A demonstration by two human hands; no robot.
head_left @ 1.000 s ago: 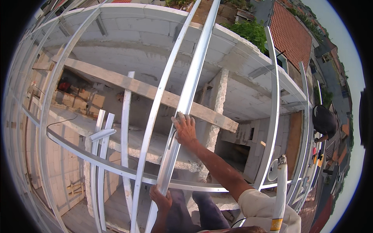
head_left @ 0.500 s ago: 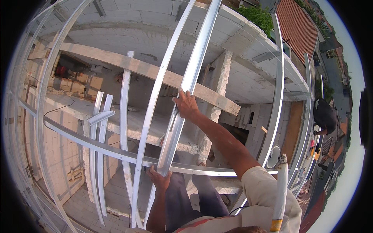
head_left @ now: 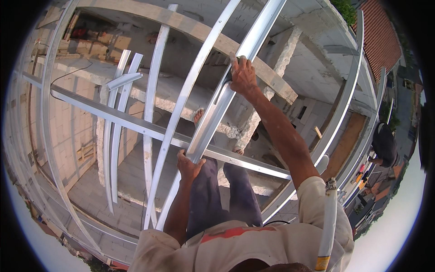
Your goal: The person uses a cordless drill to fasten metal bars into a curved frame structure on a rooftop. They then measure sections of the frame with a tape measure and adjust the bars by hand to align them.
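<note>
A long silvery metal channel [head_left: 213,119] slants from the upper right down toward me, its near end lying by a metal crossbeam [head_left: 253,165]. My left hand [head_left: 190,167] is closed round that near end, thumb on one side and fingers on the other. Farther up the same channel, my right hand [head_left: 243,75] grips its edges, fingers bent over the top. Another metal bar [head_left: 185,97] runs roughly parallel, just left of the channel. My bare feet, one of them [head_left: 198,115] beside the channel, stand on rough concrete ledges below.
A wooden plank [head_left: 199,30] spans the upper part, above block walls. Several metal bars [head_left: 118,97] stand at the left, a short offcut [head_left: 124,81] across them. A co-worker in dark clothing [head_left: 385,143] bends at the far right. A cigarette [head_left: 328,222] juts up close by.
The view has tipped, so the frame and both hands sit higher and more of my shirt shows. Both hands remain on the channel.
</note>
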